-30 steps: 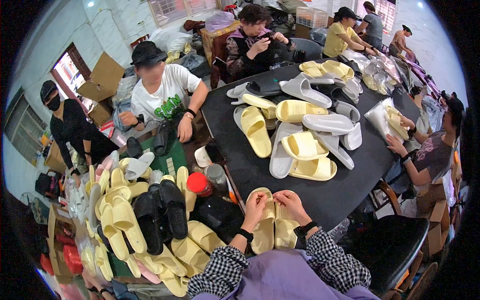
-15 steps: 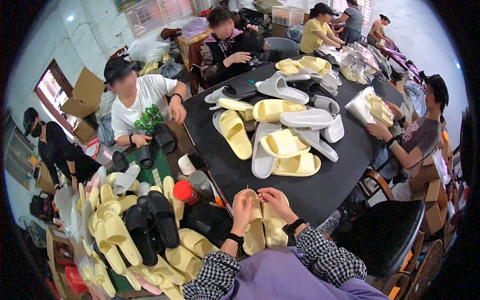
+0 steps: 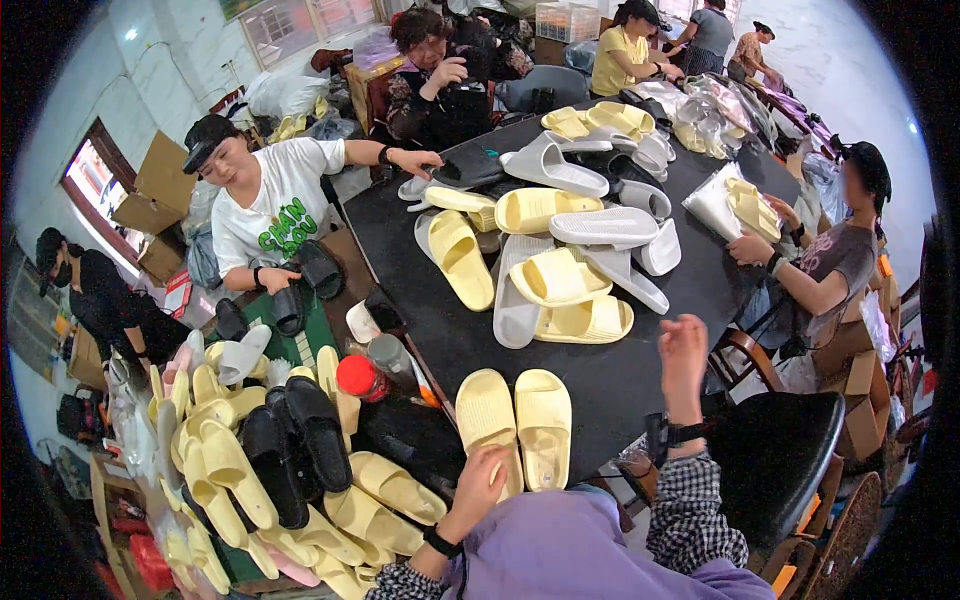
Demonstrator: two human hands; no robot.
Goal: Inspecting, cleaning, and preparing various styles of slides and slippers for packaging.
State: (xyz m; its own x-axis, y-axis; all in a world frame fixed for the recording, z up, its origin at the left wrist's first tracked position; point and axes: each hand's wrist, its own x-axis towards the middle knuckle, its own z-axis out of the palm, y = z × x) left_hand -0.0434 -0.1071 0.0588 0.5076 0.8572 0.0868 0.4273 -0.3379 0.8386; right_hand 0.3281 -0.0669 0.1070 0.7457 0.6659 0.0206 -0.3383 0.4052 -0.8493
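A pair of pale yellow slide slippers lies side by side at the near edge of the black table: the left slipper (image 3: 487,405) and the right slipper (image 3: 544,425). My left hand (image 3: 480,480) is at the near part of the left slipper, fingers curled against it. Raised away to the right, near the table's right edge, my right hand (image 3: 684,355) has its fingers drawn together; whatever they may hold is too small to make out. Beyond the pair lies a heap of grey, yellow and black slippers, including a yellow slipper (image 3: 565,277).
On the left, a pile of yellow and black slippers (image 3: 322,430) sits beside a red-lidded jar (image 3: 360,377). A co-worker in white (image 3: 285,200) reaches to the heap. Another person at right holds a plastic-bagged slipper (image 3: 748,208). A black chair (image 3: 780,465) stands at my right.
My hands have parted: the right has swung up and right, while the left has dropped toward the slipper's near end. The co-worker in white has stretched an arm to the heap.
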